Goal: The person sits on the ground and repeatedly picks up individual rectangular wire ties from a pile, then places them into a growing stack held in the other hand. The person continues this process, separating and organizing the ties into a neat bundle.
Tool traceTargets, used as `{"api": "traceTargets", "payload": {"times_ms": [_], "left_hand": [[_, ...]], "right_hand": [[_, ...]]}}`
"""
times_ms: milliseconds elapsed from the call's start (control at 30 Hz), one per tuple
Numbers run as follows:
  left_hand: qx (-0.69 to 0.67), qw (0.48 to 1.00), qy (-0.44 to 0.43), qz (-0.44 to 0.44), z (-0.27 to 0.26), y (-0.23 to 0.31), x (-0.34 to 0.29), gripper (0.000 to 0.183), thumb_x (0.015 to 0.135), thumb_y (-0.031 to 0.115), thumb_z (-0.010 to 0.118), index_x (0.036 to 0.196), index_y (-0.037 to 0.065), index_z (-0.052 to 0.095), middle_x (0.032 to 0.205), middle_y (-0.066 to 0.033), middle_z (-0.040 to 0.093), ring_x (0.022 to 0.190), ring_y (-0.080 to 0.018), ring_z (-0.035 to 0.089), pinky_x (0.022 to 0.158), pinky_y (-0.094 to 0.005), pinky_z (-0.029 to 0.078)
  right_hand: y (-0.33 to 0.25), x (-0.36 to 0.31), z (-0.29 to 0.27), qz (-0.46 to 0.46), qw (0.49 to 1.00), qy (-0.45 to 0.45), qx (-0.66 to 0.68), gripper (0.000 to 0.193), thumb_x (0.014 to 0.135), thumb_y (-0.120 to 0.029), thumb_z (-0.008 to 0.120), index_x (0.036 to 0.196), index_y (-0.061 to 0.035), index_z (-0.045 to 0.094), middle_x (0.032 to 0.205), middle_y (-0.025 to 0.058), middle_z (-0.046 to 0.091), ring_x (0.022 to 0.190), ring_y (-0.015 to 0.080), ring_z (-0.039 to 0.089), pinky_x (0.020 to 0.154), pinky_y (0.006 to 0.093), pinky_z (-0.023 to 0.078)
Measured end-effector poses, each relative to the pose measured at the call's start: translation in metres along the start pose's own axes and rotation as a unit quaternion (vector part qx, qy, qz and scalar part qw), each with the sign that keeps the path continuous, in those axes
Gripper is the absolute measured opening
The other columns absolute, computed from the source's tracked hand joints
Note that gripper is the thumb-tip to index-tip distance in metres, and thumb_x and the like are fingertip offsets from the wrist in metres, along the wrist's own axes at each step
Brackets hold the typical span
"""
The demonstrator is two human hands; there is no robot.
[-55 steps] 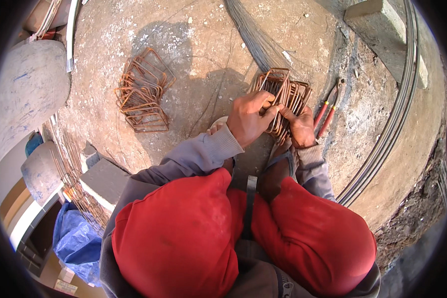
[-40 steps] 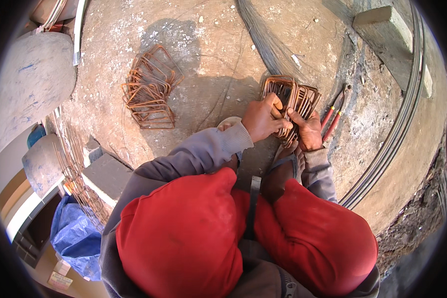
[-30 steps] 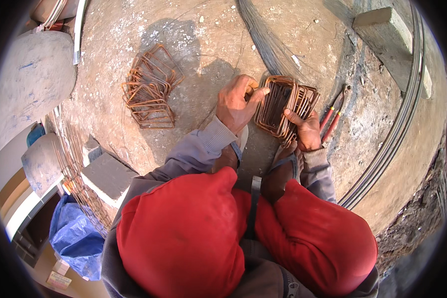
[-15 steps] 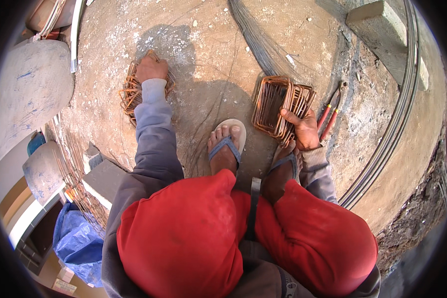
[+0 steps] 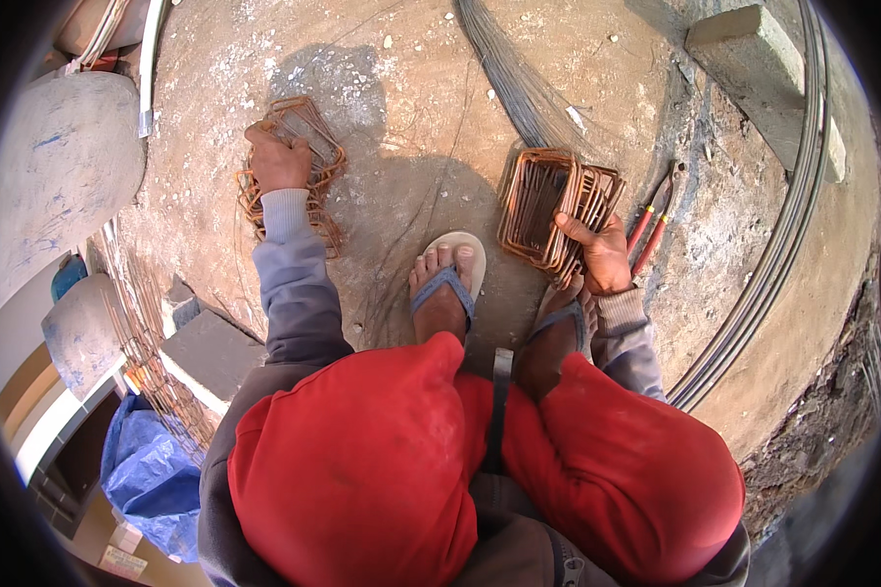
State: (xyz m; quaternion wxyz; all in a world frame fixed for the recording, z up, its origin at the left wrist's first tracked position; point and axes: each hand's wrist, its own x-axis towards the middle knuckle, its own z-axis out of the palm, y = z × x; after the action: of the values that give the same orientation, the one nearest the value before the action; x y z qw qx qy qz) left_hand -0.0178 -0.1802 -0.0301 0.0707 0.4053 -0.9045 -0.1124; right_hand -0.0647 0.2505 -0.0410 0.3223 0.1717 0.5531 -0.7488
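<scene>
On the ground at the left lies a loose pile of rusty rectangular rebar stirrups [image 5: 325, 188]. Over it is my left hand [image 5: 280, 160], its fingers curled around a stirrup; the fingertips are partly hidden. My right hand [image 5: 607, 256] grips a neat bundle of similar rebar stirrups [image 5: 540, 205] by its right side, thumb on top. The bundle stands just beyond my right foot. To the right of that hand lie pincers with red handles [image 5: 648, 235], untouched.
A sheaf of thin grey wire [image 5: 504, 73] lies at the far middle. Concrete blocks [image 5: 749, 59] and long bent steel rods [image 5: 788, 240] are at the right. Along the left are a grey board [image 5: 69, 176], thin rusty rods [image 5: 152, 333] and a blue tarp [image 5: 152, 479].
My left hand has moved slightly left and nearer over the pile, and a stirrup there has shifted, showing its rectangular outline. My right hand and its bundle have barely moved.
</scene>
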Motion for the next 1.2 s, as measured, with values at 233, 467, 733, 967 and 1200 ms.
{"api": "traceTargets", "payload": {"times_ms": [233,467,733,967,1200], "left_hand": [[0.181,0.977,0.089,0.074,0.015,-0.022,0.01,0.026,0.076,0.012,0.064,0.094,-0.004,0.056,0.094,-0.0255,0.055,0.083,-0.0423,0.064,0.076,-0.0485,0.052],[0.232,0.969,0.04,0.074,-0.005,0.0,0.017,0.018,0.078,0.01,0.06,0.089,-0.005,0.06,0.091,-0.0277,0.059,0.076,-0.0426,0.065,0.07,-0.0495,0.054],[0.137,0.976,0.122,0.119,0.012,0.019,0.014,0.016,0.084,0.009,0.057,0.089,-0.003,0.065,0.079,-0.0237,0.065,0.072,-0.0434,0.065,0.069,-0.0503,0.053],[-0.575,0.8,-0.045,-0.167,0.021,0.025,-0.001,0.025,0.097,0.009,0.049,0.118,-0.002,0.057,0.076,-0.0041,0.057,0.052,-0.0094,0.044,0.044,-0.0226,0.037],[-0.734,0.627,-0.177,-0.191,-0.023,0.07,-0.046,0.034,0.099,0.007,0.046,0.133,0.0,0.048,0.078,0.0003,0.05,0.051,-0.0027,0.032,0.041,-0.0162,0.028]], "right_hand": [[-0.005,-0.002,0.005,-0.009,1.0,0.0,-0.001,0.027,0.079,0.001,0.075,0.104,-0.0014,0.066,0.094,0.0036,0.07,0.081,0.0133,0.064,0.075,0.0293,0.052],[-0.001,0.001,-0.001,-0.012,1.0,-0.004,-0.009,0.026,0.079,0.0,0.075,0.103,-0.0014,0.067,0.094,0.0044,0.071,0.08,0.0134,0.065,0.075,0.0293,0.052],[-0.004,-0.001,0.001,-0.013,1.0,-0.001,-0.009,0.024,0.08,0.0,0.075,0.102,-0.0016,0.066,0.093,0.0045,0.07,0.079,0.0135,0.065,0.072,0.0289,0.053],[0.0,0.003,-0.003,-0.019,0.999,-0.011,-0.025,0.024,0.08,0.0,0.074,0.103,-0.0022,0.067,0.093,0.0039,0.07,0.08,0.014,0.066,0.074,0.0296,0.054],[-0.004,-0.001,0.005,-0.025,1.0,-0.007,0.001,0.025,0.079,0.001,0.074,0.103,-0.0026,0.066,0.092,0.0039,0.07,0.08,0.0141,0.066,0.073,0.0299,0.053]]}}
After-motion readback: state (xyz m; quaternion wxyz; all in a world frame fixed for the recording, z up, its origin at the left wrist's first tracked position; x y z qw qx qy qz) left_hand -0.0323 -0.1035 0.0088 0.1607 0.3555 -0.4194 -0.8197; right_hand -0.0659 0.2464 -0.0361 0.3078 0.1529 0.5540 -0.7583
